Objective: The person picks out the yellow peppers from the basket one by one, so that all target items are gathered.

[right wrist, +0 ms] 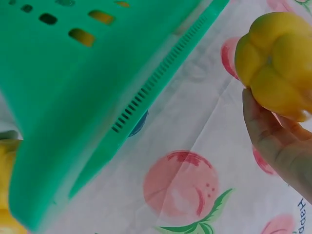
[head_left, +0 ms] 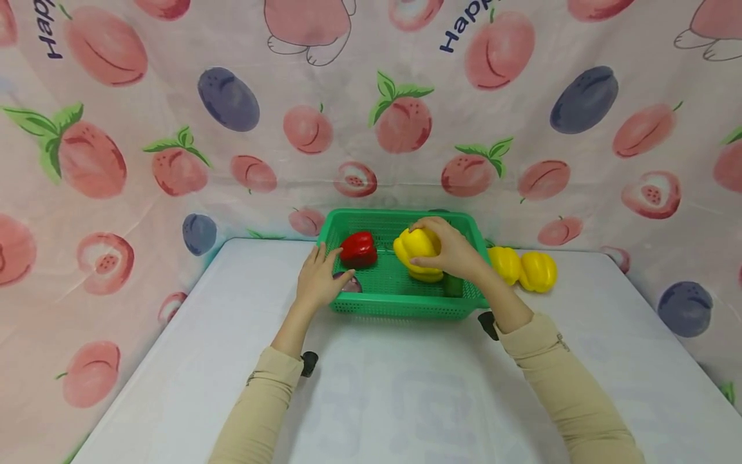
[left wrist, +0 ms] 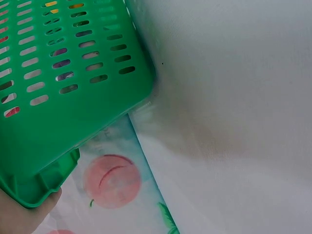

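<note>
A green perforated basket stands at the back of the white table. My right hand grips a yellow bell pepper over the basket; the right wrist view shows the same pepper raised above the rim. Below it, another yellow pepper lies in the basket, partly covered. My left hand rests at the basket's left rim with fingers spread and fairly straight. Beside it inside are a red bell pepper and a purple rounded vegetable, partly hidden by the thumb.
Two yellow bell peppers sit on the table just right of the basket. A dark green vegetable lies in the basket's front right, mostly hidden under my right hand. Behind the table hangs a peach-print cloth.
</note>
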The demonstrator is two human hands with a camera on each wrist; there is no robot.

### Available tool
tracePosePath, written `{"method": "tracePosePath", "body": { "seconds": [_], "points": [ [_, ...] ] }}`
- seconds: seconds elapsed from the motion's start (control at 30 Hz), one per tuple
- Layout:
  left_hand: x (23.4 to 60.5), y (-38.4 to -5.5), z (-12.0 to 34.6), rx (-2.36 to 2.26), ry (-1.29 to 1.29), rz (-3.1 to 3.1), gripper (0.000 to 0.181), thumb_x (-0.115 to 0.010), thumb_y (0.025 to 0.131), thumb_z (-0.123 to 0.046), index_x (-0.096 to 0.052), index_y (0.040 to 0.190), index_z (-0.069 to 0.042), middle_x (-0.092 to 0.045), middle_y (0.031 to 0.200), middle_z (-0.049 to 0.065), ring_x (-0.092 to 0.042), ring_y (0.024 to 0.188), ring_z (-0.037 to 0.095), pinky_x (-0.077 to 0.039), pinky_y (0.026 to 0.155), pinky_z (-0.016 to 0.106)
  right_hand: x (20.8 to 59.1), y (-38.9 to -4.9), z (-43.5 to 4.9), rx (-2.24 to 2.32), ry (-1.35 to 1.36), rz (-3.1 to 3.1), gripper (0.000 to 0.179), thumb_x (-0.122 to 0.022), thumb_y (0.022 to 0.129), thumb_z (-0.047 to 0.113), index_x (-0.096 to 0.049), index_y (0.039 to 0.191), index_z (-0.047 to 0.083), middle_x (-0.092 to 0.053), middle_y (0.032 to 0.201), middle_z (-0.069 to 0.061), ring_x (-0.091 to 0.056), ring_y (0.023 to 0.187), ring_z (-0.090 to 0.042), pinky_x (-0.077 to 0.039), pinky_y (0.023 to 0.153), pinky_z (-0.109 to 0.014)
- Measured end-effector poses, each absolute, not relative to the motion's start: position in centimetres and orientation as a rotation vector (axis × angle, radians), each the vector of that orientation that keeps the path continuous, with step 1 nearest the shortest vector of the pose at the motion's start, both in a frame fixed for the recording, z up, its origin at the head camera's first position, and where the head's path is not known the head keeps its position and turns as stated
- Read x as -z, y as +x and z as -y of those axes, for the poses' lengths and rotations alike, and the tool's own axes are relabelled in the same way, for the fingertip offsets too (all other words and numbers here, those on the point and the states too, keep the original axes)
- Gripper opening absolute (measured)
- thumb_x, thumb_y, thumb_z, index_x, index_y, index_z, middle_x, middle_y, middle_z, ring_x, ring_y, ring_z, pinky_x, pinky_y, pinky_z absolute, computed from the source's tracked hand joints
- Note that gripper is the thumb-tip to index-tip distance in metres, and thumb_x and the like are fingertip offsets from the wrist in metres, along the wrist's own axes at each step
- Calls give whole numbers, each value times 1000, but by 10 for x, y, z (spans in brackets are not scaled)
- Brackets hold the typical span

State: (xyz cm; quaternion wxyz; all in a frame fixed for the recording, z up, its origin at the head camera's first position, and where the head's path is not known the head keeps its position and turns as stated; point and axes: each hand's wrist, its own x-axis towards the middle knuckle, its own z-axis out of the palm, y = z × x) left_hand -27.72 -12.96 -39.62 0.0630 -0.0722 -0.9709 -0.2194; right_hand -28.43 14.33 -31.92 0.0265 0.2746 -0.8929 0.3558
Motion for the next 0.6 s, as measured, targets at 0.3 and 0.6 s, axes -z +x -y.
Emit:
{"method": "tracePosePath", "body": {
  "seconds": [0.3,0.6],
  "points": [
    [397,-277,130,662,-217,2947,64,-50,93,-48,-37,144,-13,-19,155,23,-13,145,39,-17,117,52,323,-268,-148,-1189,804,2673,50,-76,79,17,-52,122,7,-45,134,-13,-46,114,-31,-46,96,-49],
    [397,-278,130,661,-218,2948,63,-50,93,-47,-37,144,-13,-18,155,23,-12,145,39,-17,117,52,325,-256,-158,-1270,757,2625,49,-75,79,14,-53,122,6,-46,134,-14,-44,119,-32,-46,96,-51]
  ]
}}
